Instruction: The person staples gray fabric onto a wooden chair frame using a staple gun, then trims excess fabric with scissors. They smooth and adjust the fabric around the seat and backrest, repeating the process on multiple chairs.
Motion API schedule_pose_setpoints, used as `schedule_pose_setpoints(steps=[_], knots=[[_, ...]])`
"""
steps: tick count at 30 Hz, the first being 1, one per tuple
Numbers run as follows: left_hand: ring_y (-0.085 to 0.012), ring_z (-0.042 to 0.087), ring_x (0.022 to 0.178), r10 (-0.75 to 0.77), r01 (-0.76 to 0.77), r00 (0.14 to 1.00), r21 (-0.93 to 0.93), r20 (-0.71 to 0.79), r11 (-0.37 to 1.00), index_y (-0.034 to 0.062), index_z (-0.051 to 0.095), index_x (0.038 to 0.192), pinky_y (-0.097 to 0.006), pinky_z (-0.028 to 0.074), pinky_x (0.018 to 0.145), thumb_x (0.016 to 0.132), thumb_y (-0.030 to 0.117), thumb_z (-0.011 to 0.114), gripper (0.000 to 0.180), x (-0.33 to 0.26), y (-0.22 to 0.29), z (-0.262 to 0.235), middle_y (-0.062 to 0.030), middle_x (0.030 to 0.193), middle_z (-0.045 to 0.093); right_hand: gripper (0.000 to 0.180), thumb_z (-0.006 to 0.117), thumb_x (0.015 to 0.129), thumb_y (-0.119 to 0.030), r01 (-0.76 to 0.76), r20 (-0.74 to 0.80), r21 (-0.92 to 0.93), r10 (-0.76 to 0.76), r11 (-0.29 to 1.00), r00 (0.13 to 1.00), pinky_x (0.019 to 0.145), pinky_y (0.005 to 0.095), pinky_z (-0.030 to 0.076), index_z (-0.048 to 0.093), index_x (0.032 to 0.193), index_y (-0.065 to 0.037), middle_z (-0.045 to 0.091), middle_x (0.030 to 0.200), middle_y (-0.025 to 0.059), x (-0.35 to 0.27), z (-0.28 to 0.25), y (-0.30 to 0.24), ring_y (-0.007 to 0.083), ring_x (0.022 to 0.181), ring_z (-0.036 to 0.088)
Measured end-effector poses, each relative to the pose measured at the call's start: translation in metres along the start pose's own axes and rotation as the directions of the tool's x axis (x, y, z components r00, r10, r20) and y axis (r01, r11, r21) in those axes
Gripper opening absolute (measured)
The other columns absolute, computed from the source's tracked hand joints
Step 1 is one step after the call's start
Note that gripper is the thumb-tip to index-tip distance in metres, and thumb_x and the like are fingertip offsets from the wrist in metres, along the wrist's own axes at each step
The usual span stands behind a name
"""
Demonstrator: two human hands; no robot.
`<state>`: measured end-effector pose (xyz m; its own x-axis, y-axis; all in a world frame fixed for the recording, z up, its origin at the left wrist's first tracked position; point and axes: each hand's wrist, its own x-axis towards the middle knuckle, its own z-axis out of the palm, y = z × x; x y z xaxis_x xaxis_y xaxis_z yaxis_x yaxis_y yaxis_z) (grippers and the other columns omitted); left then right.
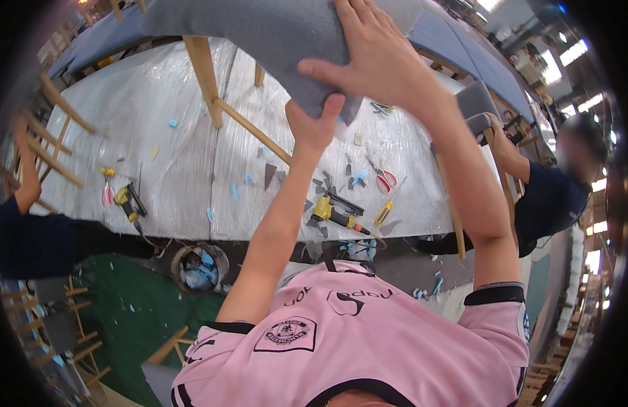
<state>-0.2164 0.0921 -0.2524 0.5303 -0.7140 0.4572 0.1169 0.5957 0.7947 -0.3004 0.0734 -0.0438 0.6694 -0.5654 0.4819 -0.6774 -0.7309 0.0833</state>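
Observation:
A chair with grey fabric upholstery (280, 51) and a pale wooden leg (202, 81) stands tilted at the far side of the table in front of me. My left hand (315, 124) grips the near lower corner of the padding; its thumb lies against the cloth and its fingers are hidden behind. Higher up, my right hand (378, 64) lies flat on the fabric with the thumb spread away from the fingers. Below my hands on the table are a yellow-black staple gun (335, 214), red-handled scissors (385, 180) and a yellow screwdriver (383, 214).
The table (185, 149) is wrapped in clear plastic and littered with grey and blue scraps. Another staple gun (129, 202) lies at left. Co-workers stand left (36, 237) and right (551, 197), the right one touching a grey chair. A scrap bin (200, 268) sits under the near edge.

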Motion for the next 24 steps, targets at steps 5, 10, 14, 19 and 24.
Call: schedule_pose_setpoints(steps=[5, 10, 14, 19, 24], knots=[[-0.0222, 0.063, 0.106, -0.088, 0.081, 0.993, 0.085, 0.081, 0.993, -0.0071, 0.059, 0.12, -0.038, 0.05, 0.089, 0.085, 0.047, 0.083, 0.068, -0.01, -0.003, -0.001, -0.0171, 0.116, 0.066, 0.105, 0.075, 0.084, -0.054, -0.151, -0.08, -0.21, 0.137, 0.966, 0.987, 0.12, 0.0502, 0.033, 0.034, 0.141, 0.024, 0.043, 0.144, 0.0436, 0.011, 0.023, -0.039, 0.0514, 0.141, 0.041], [-0.0249, 0.074, 0.092, 0.151, -0.156, 0.986, 0.071, 0.07, 0.985, -0.0015, 0.069, 0.11, -0.038, 0.055, 0.078, 0.075, 0.036, 0.091, 0.055, -0.002, -0.021, -0.013, -0.0137, 0.099, 0.075, 0.098, 0.073, 0.087, -0.051, -0.184, -0.224, -0.305, 0.117, 0.935, 0.968, 0.119, 0.0484, 0.035, 0.038, 0.14, 0.024, 0.047, 0.142, 0.0413, 0.063, 0.072, -0.072, 0.0488, 0.138, 0.046], [-0.0252, 0.073, 0.094, 0.14, -0.211, 0.952, 0.253, 0.272, 0.944, -0.0018, 0.067, 0.113, -0.039, 0.055, 0.08, 0.078, 0.038, 0.088, 0.057, -0.036, -0.034, -0.001, -0.0142, 0.104, 0.074, 0.095, 0.07, 0.088, -0.053, -0.287, -0.319, -0.418, 0.156, 0.862, 0.935, 0.119, 0.0482, 0.034, 0.042, 0.139, 0.022, 0.049, 0.143, 0.0387, 0.091, 0.101, -0.086, 0.0475, 0.138, 0.046], [-0.0246, 0.07, 0.098, 0.076, -0.121, 0.963, 0.162, 0.259, 0.979, -0.0051, 0.066, 0.112, -0.038, 0.053, 0.084, 0.081, 0.04, 0.086, 0.058, -0.011, -0.017, -0.017, -0.0159, 0.107, 0.072, 0.095, 0.065, 0.088, -0.059, -0.15, -0.279, -0.203, 0.089, 0.968, 0.956, 0.121, 0.0484, 0.031, 0.045, 0.139, 0.019, 0.049, 0.145, 0.0356, 0.142, 0.139, -0.142, 0.0462, 0.14, 0.045], [-0.024, 0.068, 0.102, -0.055, 0.054, 0.966, 0.01, 0.251, 0.999, -0.0085, 0.064, 0.111, -0.037, 0.051, 0.087, 0.085, 0.042, 0.084, 0.06, 0.005, -0.003, -0.017, -0.0175, 0.11, 0.071, 0.096, 0.061, 0.089, -0.065, 0.063, -0.032, 0.204, -0.058, 0.977, 0.998, 0.122, 0.0485, 0.029, 0.049, 0.14, 0.016, 0.05, 0.147, 0.0324, 0.126, 0.111, -0.134, 0.045, 0.142, 0.043]])
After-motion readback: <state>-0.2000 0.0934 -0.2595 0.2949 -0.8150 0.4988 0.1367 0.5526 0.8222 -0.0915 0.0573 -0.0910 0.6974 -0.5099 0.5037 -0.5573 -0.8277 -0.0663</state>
